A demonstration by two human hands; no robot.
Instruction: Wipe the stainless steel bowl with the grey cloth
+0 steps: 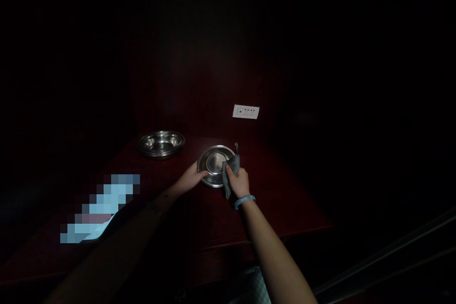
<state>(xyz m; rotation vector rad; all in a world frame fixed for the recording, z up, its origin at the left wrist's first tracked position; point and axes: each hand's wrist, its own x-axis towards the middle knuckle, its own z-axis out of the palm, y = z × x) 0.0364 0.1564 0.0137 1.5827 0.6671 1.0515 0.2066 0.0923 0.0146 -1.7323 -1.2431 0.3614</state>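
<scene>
A shiny metal plate (213, 164) is tilted up over the dark red table (221, 218). My left hand (190, 178) grips its left rim, fingers wrapped round the edge. On the plate's right rim, my right hand (238, 181) is closed on a grey cloth (230, 171), and a light blue band circles that wrist. Part of the cloth hangs below the hand and a corner sticks up above the plate.
A stack of metal bowls (161, 143) sits at the back left of the table. A white wall socket (245, 111) is on the dark wall behind. A blurred light blue patch (99, 209) lies at the left. The room is very dark.
</scene>
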